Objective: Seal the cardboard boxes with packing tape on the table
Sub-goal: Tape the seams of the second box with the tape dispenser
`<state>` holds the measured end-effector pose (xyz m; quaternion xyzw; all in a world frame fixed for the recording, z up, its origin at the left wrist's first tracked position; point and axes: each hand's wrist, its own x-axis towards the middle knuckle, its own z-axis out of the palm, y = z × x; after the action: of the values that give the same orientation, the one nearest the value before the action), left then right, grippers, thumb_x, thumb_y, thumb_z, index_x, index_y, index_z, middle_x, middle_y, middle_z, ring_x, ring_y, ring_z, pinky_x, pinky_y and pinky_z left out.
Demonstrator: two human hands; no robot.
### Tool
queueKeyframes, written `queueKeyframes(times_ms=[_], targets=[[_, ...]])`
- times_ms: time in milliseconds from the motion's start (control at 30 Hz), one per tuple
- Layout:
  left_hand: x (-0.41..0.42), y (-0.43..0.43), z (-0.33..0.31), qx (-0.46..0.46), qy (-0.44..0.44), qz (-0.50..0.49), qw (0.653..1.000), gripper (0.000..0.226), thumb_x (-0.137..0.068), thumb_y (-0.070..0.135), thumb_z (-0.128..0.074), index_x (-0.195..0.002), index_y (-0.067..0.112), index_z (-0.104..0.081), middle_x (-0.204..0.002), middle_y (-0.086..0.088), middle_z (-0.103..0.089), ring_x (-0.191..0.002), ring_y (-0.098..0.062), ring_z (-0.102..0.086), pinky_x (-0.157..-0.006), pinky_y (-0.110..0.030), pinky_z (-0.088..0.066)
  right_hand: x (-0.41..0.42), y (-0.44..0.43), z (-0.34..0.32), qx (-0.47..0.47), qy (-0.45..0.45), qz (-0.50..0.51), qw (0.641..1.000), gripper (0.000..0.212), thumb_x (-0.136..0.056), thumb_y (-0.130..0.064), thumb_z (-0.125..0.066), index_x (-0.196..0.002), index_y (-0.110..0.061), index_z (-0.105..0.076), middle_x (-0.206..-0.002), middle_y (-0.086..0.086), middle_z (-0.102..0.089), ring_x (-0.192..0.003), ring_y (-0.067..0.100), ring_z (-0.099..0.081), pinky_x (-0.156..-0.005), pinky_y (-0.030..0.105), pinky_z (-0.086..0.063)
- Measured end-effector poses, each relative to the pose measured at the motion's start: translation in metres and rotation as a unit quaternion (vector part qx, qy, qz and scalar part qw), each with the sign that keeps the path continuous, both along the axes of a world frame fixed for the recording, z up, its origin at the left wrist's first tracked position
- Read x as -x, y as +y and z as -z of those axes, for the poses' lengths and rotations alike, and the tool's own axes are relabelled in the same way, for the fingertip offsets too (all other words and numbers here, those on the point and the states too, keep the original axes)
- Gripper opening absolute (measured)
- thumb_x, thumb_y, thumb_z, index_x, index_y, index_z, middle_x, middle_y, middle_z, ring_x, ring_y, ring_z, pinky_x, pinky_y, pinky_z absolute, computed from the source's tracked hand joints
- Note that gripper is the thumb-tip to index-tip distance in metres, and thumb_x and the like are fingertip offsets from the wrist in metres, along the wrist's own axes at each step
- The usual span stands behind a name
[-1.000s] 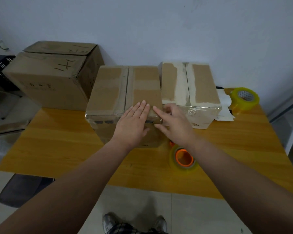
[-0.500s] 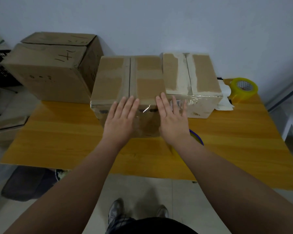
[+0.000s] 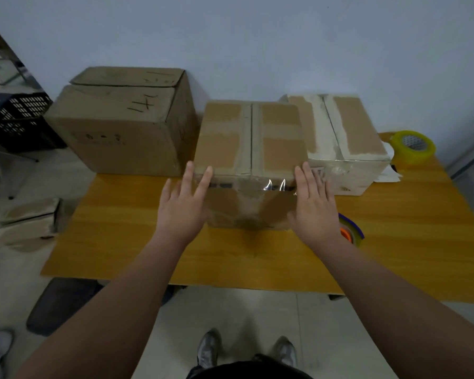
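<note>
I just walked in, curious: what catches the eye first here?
The left hand and right hand are spread flat at the near corners of the middle cardboard box on the yellow table. Clear tape glints on its front edge, and a yellow tape roll sits at the far right.

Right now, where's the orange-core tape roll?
Head view: the orange-core tape roll lies on the table, right of centre, partly hidden behind the right hand, beside the middle box's near right corner.
</note>
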<state>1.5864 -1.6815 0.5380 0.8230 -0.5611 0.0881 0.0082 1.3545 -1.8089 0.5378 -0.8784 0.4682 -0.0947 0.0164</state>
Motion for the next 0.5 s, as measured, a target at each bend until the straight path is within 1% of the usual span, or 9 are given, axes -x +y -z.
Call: queueKeyframes(times_ms=[67, 100, 167, 233, 267, 333, 367, 433, 500], targets=[[-0.017, 0.007, 0.0, 0.006, 0.033, 0.012, 0.999, 0.083, -0.093, 0.037, -0.048, -0.148, 0.031, 0.014, -0.144, -0.013, -0.042, -0.138, -0.029, -0.03, -0.116, -0.044, -0.009, -0.007, 0.009, 0.0, -0.018, -0.03, 0.001, 0.999, 0.094, -0.08, -0.023, -0.063, -0.151, -0.013, -0.003, -0.16, 0.007, -0.002, -0.146, 0.023, 0.0, -0.118, 0.039, 0.001], [-0.024, 0.009, -0.001, 0.019, 0.042, 0.024, 0.999, 0.077, -0.093, 0.039, -0.047, -0.15, 0.029, 0.005, -0.144, -0.012, -0.043, -0.139, -0.029, -0.028, -0.116, -0.044, -0.01, -0.01, 0.012, 0.0, -0.028, -0.046, -0.001, 0.999, 0.092, -0.082, -0.026, -0.062, -0.151, -0.013, -0.004, -0.16, 0.006, -0.002, -0.146, 0.022, 0.002, -0.117, 0.036, 0.003], [-0.035, 0.008, -0.008, 0.076, 0.068, 0.038, 0.994, 0.059, -0.095, 0.039, -0.046, -0.148, 0.025, -0.025, -0.145, -0.016, -0.04, -0.138, -0.033, -0.027, -0.115, -0.047, -0.016, -0.016, 0.019, -0.002, -0.037, -0.077, -0.008, 0.996, 0.082, -0.087, -0.037, -0.055, -0.151, -0.015, -0.009, -0.16, 0.004, -0.005, -0.146, 0.019, 0.001, -0.115, 0.032, 0.005], [-0.043, 0.003, -0.015, 0.156, 0.111, 0.057, 0.98, 0.043, -0.096, 0.033, -0.043, -0.134, 0.016, -0.051, -0.139, -0.02, -0.044, -0.131, -0.037, -0.033, -0.11, -0.049, -0.026, -0.023, 0.024, -0.007, -0.015, -0.095, 0.008, 0.995, 0.07, -0.092, -0.052, -0.039, -0.149, -0.015, -0.023, -0.157, 0.005, -0.018, -0.146, 0.02, -0.006, -0.116, 0.036, 0.003], [-0.047, -0.002, -0.02, 0.181, 0.133, 0.074, 0.972, 0.039, -0.096, 0.03, -0.041, -0.125, 0.011, -0.058, -0.136, -0.019, -0.046, -0.129, -0.036, -0.036, -0.107, -0.048, -0.029, -0.028, 0.026, -0.012, 0.008, -0.104, 0.029, 0.994, 0.067, -0.093, -0.056, -0.031, -0.144, -0.013, -0.035, -0.154, 0.007, -0.028, -0.145, 0.022, -0.012, -0.117, 0.04, 0.001], [-0.055, -0.014, -0.028, 0.183, 0.185, 0.117, 0.958, 0.036, -0.1, 0.026, -0.037, -0.116, 0.008, -0.064, -0.135, -0.014, -0.05, -0.13, -0.03, -0.037, -0.108, -0.041, -0.027, -0.047, 0.03, -0.025, 0.051, -0.135, 0.053, 0.988, 0.063, -0.095, -0.054, -0.021, -0.129, -0.012, -0.053, -0.145, 0.01, -0.043, -0.142, 0.025, -0.022, -0.118, 0.047, -0.005], [-0.059, -0.022, -0.033, 0.167, 0.212, 0.143, 0.952, 0.036, -0.101, 0.026, -0.035, -0.116, 0.009, -0.064, -0.136, -0.012, -0.05, -0.133, -0.026, -0.036, -0.11, -0.038, -0.024, -0.06, 0.031, -0.031, 0.062, -0.149, 0.041, 0.986, 0.061, -0.096, -0.051, -0.018, -0.126, -0.013, -0.056, -0.143, 0.01, -0.045, -0.141, 0.025, -0.025, -0.117, 0.048, -0.007], [-0.067, -0.038, -0.04, 0.126, 0.26, 0.193, 0.938, 0.038, -0.102, 0.029, -0.033, -0.123, 0.013, -0.06, -0.142, -0.006, -0.046, -0.138, -0.02, -0.03, -0.113, -0.032, -0.015, -0.093, 0.034, -0.043, 0.058, -0.143, -0.018, 0.988, 0.059, -0.099, -0.046, -0.015, -0.132, -0.016, -0.052, -0.146, 0.007, -0.042, -0.142, 0.022, -0.023, -0.118, 0.044, -0.003], [-0.075, -0.054, -0.043, 0.081, 0.286, 0.233, 0.926, 0.039, -0.102, 0.031, -0.034, -0.132, 0.016, -0.053, -0.147, -0.003, -0.04, -0.14, -0.017, -0.024, -0.112, -0.028, -0.009, -0.127, 0.031, -0.05, 0.031, -0.097, -0.067, 0.993, 0.056, -0.101, -0.044, -0.014, -0.143, -0.018, -0.04, -0.153, 0.005, -0.03, -0.145, 0.019, -0.014, -0.115, 0.04, 0.007]])
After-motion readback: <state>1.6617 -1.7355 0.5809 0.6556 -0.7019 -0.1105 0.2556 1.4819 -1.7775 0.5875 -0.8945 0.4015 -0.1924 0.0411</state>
